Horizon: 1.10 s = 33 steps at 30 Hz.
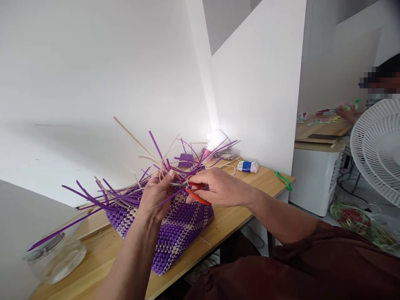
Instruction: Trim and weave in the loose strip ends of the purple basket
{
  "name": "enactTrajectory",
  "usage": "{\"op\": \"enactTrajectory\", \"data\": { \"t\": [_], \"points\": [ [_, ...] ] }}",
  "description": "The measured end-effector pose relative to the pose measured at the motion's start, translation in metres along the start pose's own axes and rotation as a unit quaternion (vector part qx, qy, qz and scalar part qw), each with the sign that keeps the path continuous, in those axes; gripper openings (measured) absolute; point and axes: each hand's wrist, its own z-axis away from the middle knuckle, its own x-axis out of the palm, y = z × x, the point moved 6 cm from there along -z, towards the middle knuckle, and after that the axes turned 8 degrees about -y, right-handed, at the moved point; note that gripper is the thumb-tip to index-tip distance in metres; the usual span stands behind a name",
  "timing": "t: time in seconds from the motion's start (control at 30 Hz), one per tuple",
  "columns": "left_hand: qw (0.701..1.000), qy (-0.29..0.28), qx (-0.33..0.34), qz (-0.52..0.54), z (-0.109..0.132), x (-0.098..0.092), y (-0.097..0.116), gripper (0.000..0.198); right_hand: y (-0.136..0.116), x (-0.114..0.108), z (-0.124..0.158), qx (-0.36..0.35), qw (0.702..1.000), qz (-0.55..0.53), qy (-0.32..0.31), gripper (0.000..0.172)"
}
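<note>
Broadly, the table (229, 216) carries the purple-and-beige woven bag (184, 233), which sits just below and behind both hands, one corner towards the wearer, its loose strips (155, 144) fanning leftward and upward. The left hand (155, 193), nearer most of those strips, pinches among them between thumb and fingers — exactly which strand, I cannot tell. The right hand (217, 187) curls around the parted handles of the red-handled pliers (200, 199), whose long axis runs crosswise, nearly level, slim tips pointing left — close by the left thumb, contact with a strip unclear
</note>
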Motion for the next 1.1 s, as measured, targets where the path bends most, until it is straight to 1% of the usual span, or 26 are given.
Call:
{"op": "enactTrajectory", "data": {
  "t": [0.1, 0.17, 0.23, 0.3, 0.33, 0.37, 0.43, 0.5, 0.53, 0.6, 0.63, 0.73, 0.8, 0.87, 0.93, 1.0, 1.1],
  "points": [
    [1.000, 0.000, 0.010, 0.018, -0.001, -0.001, 0.000, 0.027, 0.002, -0.001, -0.002, 0.012, 0.999, -0.031, 0.000, 0.027],
    [0.999, 0.003, 0.014, 0.041, -0.002, -0.001, -0.001, 0.025, 0.008, -0.001, -0.005, 0.025, 0.999, -0.038, 0.019, 0.023],
    [0.999, -0.001, 0.015, 0.052, -0.002, -0.001, -0.001, 0.024, 0.013, -0.002, -0.008, 0.026, 0.998, -0.015, 0.061, 0.020],
    [0.999, -0.007, 0.010, 0.044, -0.002, -0.001, -0.001, 0.020, 0.016, -0.004, -0.009, 0.021, 0.993, 0.031, 0.114, 0.020],
    [0.999, -0.007, 0.008, 0.036, -0.002, 0.000, -0.001, 0.019, 0.017, -0.004, -0.009, 0.026, 0.990, 0.050, 0.132, 0.020],
    [1.000, -0.005, 0.007, 0.029, -0.001, 0.000, -0.001, 0.018, 0.019, -0.004, -0.008, 0.038, 0.988, 0.058, 0.135, 0.020],
    [1.000, 0.002, 0.009, 0.023, 0.000, 0.001, 0.001, 0.018, 0.022, -0.001, -0.007, 0.073, 0.991, 0.032, 0.105, 0.020],
    [1.000, 0.004, 0.010, 0.022, 0.001, 0.002, 0.001, 0.020, 0.023, 0.004, -0.005, 0.094, 0.993, -0.035, 0.064, 0.018],
    [1.000, 0.004, 0.007, 0.022, 0.001, 0.002, 0.001, 0.020, 0.023, 0.005, -0.004, 0.095, 0.991, -0.072, 0.054, 0.016],
    [1.000, 0.007, 0.001, 0.020, 0.001, 0.002, 0.001, 0.022, 0.022, 0.003, -0.002, 0.089, 0.988, -0.105, 0.071, 0.018],
    [1.000, 0.010, 0.002, 0.020, 0.000, 0.002, 0.001, 0.023, 0.022, 0.001, -0.001, 0.085, 0.988, -0.096, 0.090, 0.020],
    [1.000, 0.007, -0.001, 0.018, -0.001, 0.003, 0.001, 0.024, 0.019, -0.004, -0.002, 0.051, 0.987, 0.010, 0.152, 0.027],
    [1.000, 0.008, -0.009, 0.018, -0.002, 0.003, 0.001, 0.024, 0.018, -0.002, -0.004, 0.033, 0.983, 0.048, 0.175, 0.026],
    [0.999, 0.019, -0.016, 0.020, -0.003, 0.002, 0.001, 0.026, 0.022, 0.002, -0.006, 0.042, 0.983, 0.030, 0.174, 0.027],
    [0.999, 0.029, -0.026, 0.023, -0.002, 0.002, 0.001, 0.030, 0.028, 0.008, -0.009, 0.068, 0.985, -0.012, 0.158, 0.028],
    [0.999, 0.028, -0.034, 0.028, -0.001, 0.003, 0.001, 0.033, 0.032, 0.014, -0.012, 0.084, 0.985, -0.048, 0.140, 0.027],
    [0.999, 0.017, -0.031, 0.035, 0.000, 0.005, 0.002, 0.038, 0.033, 0.019, -0.013, 0.087, 0.986, -0.067, 0.127, 0.027]
  ]
}}
